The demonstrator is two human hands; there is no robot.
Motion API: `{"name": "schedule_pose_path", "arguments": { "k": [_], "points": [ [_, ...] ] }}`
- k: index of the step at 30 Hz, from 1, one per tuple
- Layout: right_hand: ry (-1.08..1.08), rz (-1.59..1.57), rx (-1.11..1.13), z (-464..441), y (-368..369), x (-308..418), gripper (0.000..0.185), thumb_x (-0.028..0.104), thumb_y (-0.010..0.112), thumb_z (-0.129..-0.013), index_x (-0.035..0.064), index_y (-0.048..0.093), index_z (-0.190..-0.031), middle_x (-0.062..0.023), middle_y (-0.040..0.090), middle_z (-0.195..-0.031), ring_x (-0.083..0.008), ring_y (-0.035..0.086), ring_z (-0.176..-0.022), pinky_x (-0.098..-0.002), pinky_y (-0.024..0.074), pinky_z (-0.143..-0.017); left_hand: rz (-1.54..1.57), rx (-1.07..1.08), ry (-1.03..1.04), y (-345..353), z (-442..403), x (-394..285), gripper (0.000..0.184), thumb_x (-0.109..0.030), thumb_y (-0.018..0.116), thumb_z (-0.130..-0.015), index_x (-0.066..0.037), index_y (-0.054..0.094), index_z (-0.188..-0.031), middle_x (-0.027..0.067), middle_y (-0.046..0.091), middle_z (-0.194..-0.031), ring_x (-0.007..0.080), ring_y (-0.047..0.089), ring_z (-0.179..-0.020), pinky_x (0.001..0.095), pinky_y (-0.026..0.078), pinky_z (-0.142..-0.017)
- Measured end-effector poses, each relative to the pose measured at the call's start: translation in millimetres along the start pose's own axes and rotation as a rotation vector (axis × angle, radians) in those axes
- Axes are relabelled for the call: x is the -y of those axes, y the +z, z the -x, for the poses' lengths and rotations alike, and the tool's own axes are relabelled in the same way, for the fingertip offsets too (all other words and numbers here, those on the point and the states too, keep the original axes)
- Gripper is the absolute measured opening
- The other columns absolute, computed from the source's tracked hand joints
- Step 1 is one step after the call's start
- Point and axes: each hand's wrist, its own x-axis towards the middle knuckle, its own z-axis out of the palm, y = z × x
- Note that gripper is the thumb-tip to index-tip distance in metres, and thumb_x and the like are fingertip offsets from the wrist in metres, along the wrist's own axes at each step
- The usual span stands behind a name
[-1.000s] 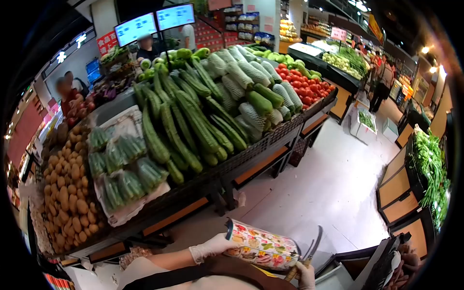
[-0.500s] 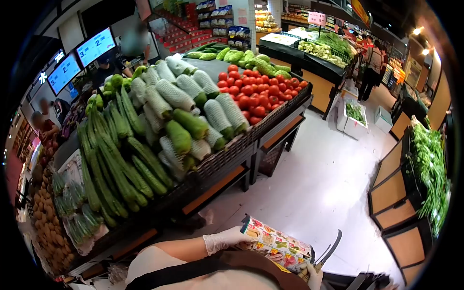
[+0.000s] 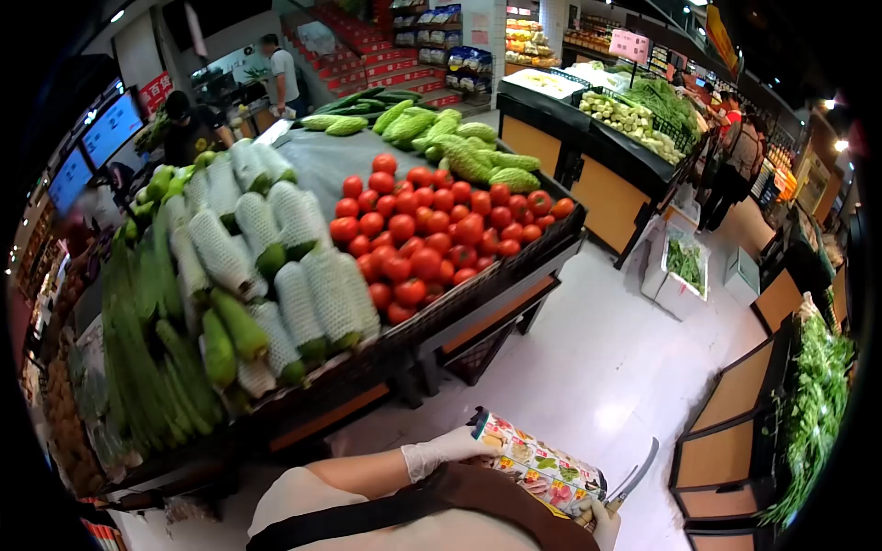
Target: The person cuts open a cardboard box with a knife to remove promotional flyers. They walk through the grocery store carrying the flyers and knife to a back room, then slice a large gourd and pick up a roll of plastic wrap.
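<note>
My left hand (image 3: 455, 447), in a white glove, is closed on the left end of a colourful roll-shaped item (image 3: 542, 464) printed with food pictures. Its ends are dark, and it lies across in front of my body. At the item's lower right end is my gloved right hand (image 3: 604, 526), its fingers wrapped around the handle of a knife (image 3: 636, 477). The knife's curved blade points up and away over the floor. Whether the right hand also grips the printed item cannot be made out.
On the left a slanted produce stand holds tomatoes (image 3: 427, 234), netted white-sleeved vegetables (image 3: 299, 298), long green gourds (image 3: 138, 340) and bitter melons (image 3: 459, 151). Leafy greens (image 3: 813, 395) fill a rack at right. A white foam box (image 3: 675, 275) stands on the aisle floor. Several people are farther off.
My view has turned and moved forward along the stand, so the tomatoes sit nearer and further left. Both hands keep hold of the printed item and the knife.
</note>
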Motion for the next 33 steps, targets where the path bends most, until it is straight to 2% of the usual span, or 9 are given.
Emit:
{"name": "schedule_pose_path", "arguments": {
  "k": [2, 6, 10, 14, 17, 21, 24, 27, 33],
  "points": [
    [-0.002, -0.041, -0.042, -33, -9, 32, 0.022, 0.021, 0.056, -0.086, -0.0006, 0.061, -0.083, -0.0025, 0.056, -0.059, -0.0086, 0.046, -0.049, -0.0228, 0.035, -0.046, -0.044, 0.081, -0.036, 0, -55, -37, 0.029, -0.031, 0.072, -0.074, -0.007, 0.065, -0.087, -0.0008, 0.061, -0.072, 0.0066, 0.052, -0.056, 0.0202, 0.041, -0.049],
    [0.006, -0.151, -0.104, -91, -26, 79, 0.022, 0.018, 0.054, -0.086, -0.0027, 0.059, -0.08, -0.0054, 0.056, -0.059, -0.0103, 0.048, -0.046, -0.0228, 0.0367, -0.044, -0.055, 0.12, 0.01, 8, -127, -114, 0.046, -0.025, 0.074, -0.074, 0.001, 0.056, -0.108, 0.0047, 0.063, -0.091, 0.0096, 0.058, -0.076, 0.0245, 0.049, -0.068],
    [0.018, -0.287, -0.148, -155, -46, 107, 0.022, 0.014, 0.051, -0.086, -0.0048, 0.057, -0.076, -0.0084, 0.057, -0.059, -0.012, 0.049, -0.043, -0.0227, 0.0384, -0.042, -0.021, 0.177, 0.019, 14, -195, -167, 0.052, -0.022, 0.074, -0.075, 0.002, 0.051, -0.115, 0.0074, 0.062, -0.102, 0.0102, 0.058, -0.086, 0.024, 0.047, -0.079],
    [0.081, -0.274, -0.052, -242, -78, 161, 0.017, 0.012, 0.053, -0.085, -0.0027, 0.057, -0.077, -0.0103, 0.06, -0.069, -0.0132, 0.052, -0.048, -0.0237, 0.0418, -0.044, 0.007, 0.092, -0.078, 29, -270, -207, 0.042, -0.02, 0.072, -0.076, 0.002, 0.057, -0.109, 0.0077, 0.063, -0.1, 0.0128, 0.061, -0.087, 0.0257, 0.049, -0.079],
    [0.055, -0.296, -0.039, -320, -112, 193, 0.018, 0.014, 0.054, -0.084, -0.0029, 0.059, -0.08, -0.008, 0.057, -0.057, -0.0147, 0.053, -0.043, -0.0245, 0.0417, -0.041, 0.115, 0.045, -0.124, 49, -321, -244, 0.043, -0.022, 0.07, -0.078, 0.001, 0.056, -0.111, 0.0072, 0.063, -0.1, 0.0124, 0.062, -0.085, 0.0262, 0.051, -0.075],
    [0.008, -0.279, 0.129, -428, -175, 247, 0.015, 0.01, 0.053, -0.085, 0.0002, 0.057, -0.075, -0.0063, 0.057, -0.061, -0.012, 0.051, -0.045, -0.0219, 0.0402, -0.042, 0.15, -0.048, -0.014, 82, -376, -306, 0.048, -0.023, 0.071, -0.078, -0.001, 0.054, -0.116, 0.006, 0.062, -0.104, 0.0114, 0.06, -0.088, 0.0258, 0.049, -0.077],
    [0.001, -0.088, 0.11, -486, -190, 292, 0.017, 0.012, 0.054, -0.086, 0.0003, 0.057, -0.075, -0.006, 0.055, -0.054, -0.0123, 0.05, -0.041, -0.0221, 0.0406, -0.041, 0.033, -0.144, 0.044, 88, -422, -318, 0.044, -0.037, 0.071, -0.075, -0.006, 0.059, -0.104, 0.0002, 0.059, -0.082, 0.0077, 0.047, -0.065, 0.0222, 0.04, -0.058],
    [0.021, -0.08, 0.185, -556, -210, 316, 0.017, 0.013, 0.054, -0.086, -0.0002, 0.058, -0.076, -0.0062, 0.054, -0.052, -0.0126, 0.051, -0.041, -0.0222, 0.0407, -0.04, 0.065, -0.128, -0.065, 88, -459, -356, 0.05, -0.026, 0.069, -0.08, -0.003, 0.051, -0.12, 0.0018, 0.061, -0.103, 0.0073, 0.054, -0.085, 0.0225, 0.044, -0.073],
    [0.009, -0.047, 0.245, -684, -185, 395, 0.014, 0.011, 0.054, -0.086, -0.0016, 0.058, -0.079, -0.0077, 0.057, -0.058, -0.014, 0.054, -0.047, -0.0236, 0.0438, -0.045, 0.037, -0.219, -0.084, 55, -569, -411, 0.035, -0.03, 0.069, -0.08, -0.005, 0.063, -0.103, -0.0003, 0.062, -0.086, 0.0067, 0.05, -0.072, 0.0229, 0.041, -0.064]
  ]
}}
